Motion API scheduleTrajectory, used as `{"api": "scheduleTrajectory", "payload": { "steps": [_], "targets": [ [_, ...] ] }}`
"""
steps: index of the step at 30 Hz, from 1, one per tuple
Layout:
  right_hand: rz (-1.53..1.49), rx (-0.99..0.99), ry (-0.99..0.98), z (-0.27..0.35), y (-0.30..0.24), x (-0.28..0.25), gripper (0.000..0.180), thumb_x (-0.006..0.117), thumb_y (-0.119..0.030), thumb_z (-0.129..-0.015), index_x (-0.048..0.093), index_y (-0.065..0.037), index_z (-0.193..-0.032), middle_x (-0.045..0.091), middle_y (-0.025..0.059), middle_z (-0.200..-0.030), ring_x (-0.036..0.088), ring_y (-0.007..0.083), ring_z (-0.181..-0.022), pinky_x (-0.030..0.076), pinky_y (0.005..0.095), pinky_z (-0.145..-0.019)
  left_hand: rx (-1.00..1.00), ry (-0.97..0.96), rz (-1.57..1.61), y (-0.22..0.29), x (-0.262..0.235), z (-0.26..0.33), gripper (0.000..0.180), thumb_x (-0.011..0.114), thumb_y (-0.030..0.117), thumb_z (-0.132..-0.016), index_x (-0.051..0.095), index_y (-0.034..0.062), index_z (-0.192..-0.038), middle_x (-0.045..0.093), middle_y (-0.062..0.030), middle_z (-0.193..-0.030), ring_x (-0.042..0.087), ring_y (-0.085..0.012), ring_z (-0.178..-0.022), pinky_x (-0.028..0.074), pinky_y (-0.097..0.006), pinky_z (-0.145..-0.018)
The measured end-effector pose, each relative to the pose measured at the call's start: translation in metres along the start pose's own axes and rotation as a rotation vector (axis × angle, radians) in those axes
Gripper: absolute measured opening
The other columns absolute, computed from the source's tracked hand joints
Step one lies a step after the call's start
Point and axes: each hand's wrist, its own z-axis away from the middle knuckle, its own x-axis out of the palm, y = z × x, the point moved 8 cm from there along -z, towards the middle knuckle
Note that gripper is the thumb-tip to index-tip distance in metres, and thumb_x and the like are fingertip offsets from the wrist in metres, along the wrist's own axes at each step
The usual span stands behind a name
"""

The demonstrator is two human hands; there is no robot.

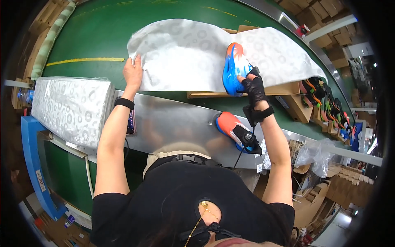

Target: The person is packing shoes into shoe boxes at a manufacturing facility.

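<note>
A long sheet of white wrapping paper [177, 61] with grey ring prints lies spread over an open cardboard shoebox [284, 89], hiding most of it. My left hand [133, 74] grips the paper's left edge between thumb and fingers. On the paper, right of its middle, a blue, white and orange sports shoe [231, 76] points its orange end away from me. My right hand [256, 88], in a black fingerless glove, is closed on the near end of that shoe. The matching shoe [228, 122] rests on the metal ledge [173, 119] close to my body, partly beside my right forearm.
A thick stack of the same printed paper [70, 107] sits at the left, near a blue frame [33, 152]. By my left wrist lies a phone [131, 123]. Several colourful shoes [323, 101] in boxes line the right side of the green belt [94, 41].
</note>
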Motion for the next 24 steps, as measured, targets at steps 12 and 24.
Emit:
{"api": "scheduleTrajectory", "payload": {
  "steps": [12, 24],
  "targets": [
    [0.217, 0.133, -0.279, -0.02, -0.028, 0.134, 0.028, 0.068, -0.028, -0.067, 0.055, -0.004, -0.068, 0.052, 0.0122, -0.065, 0.055, 0.0222, -0.068, 0.044, 0.0343, -0.063, -0.362, -1.03, 1.043, 0.13, 0.034, -0.022, 0.022, 0.056, 0.021, -0.085, 0.054, 0.004, -0.099, 0.059, -0.0027, -0.088, 0.058, -0.0086, -0.074, 0.05, -0.023, -0.058],
    [0.413, -0.268, -0.094, 0.143, -0.091, -0.02, 0.023, 0.063, -0.007, -0.071, 0.055, 0.0, -0.091, 0.056, 0.0178, -0.095, 0.055, 0.033, -0.088, 0.044, 0.0364, -0.077, 0.918, -0.577, -0.192, 0.158, 0.176, 0.114, 0.038, 0.058, 0.041, -0.076, 0.063, 0.0072, -0.094, 0.06, -0.0118, -0.102, 0.051, -0.0302, -0.101, 0.033, -0.056, -0.083]
  ]
}}
